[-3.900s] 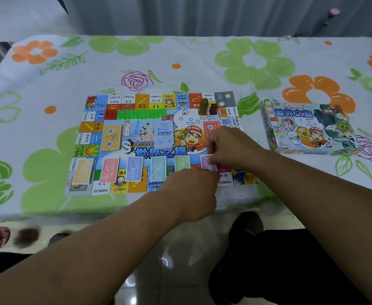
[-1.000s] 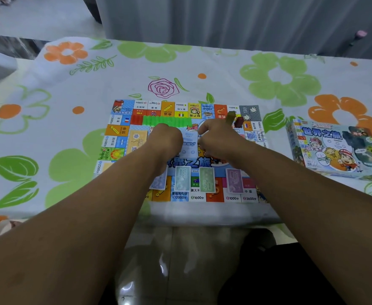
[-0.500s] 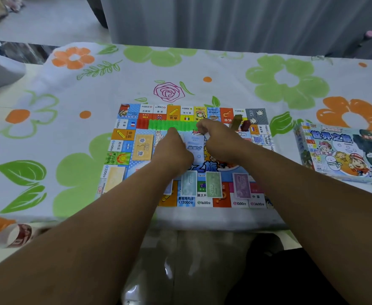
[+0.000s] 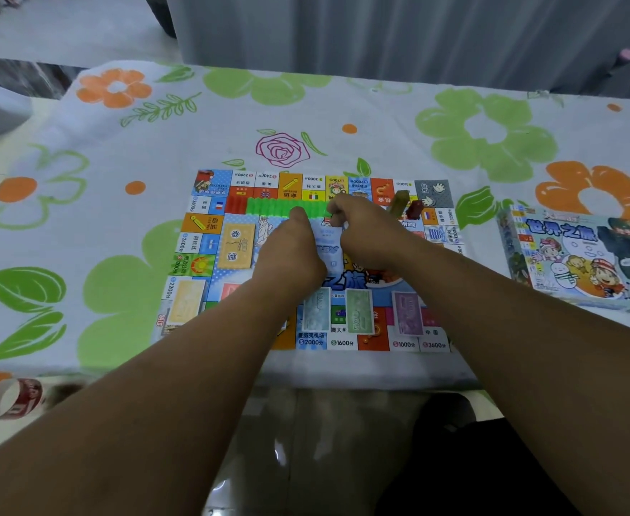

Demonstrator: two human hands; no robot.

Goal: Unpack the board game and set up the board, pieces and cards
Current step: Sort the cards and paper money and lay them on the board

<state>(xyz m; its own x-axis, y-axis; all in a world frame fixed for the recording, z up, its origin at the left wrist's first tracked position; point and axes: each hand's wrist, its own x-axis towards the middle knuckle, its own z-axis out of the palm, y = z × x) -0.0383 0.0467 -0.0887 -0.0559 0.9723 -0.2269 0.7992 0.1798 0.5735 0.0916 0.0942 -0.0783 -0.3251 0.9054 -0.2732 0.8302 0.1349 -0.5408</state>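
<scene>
Both hands are working mid-board; head view is the only one.

Left hand is curling against the left edge of the light-blue card stack, with the thumb pointing up toward the green house row. Its fingertips are hiding under the palm. Right hand is pinching the stack's upper right edge with bent fingers. The stack is lying flat on the board, just below the green row and right of the yellow card deck.

Handling, my read:
- Cards are looking thin, light and glossy, so they're likely sliding and fanning if pushed from one side.
- Squeezing both long edges and squaring against the board is looking like the safe hold. Lifting by a corner is risking a spill.
- Green row and red house row are sitting just beside the fingers. The yellow pawn and dark red pawn are standing near the right knuckles. All light plastic, easy to knock.
- Green banknote pile and purple banknote pile are lying loose between the forearms, so forearm drag is threatening them.

Containers: game box is lying well apart to the right on the table, printed face up and looking closed. Contents aren't showing.
</scene>
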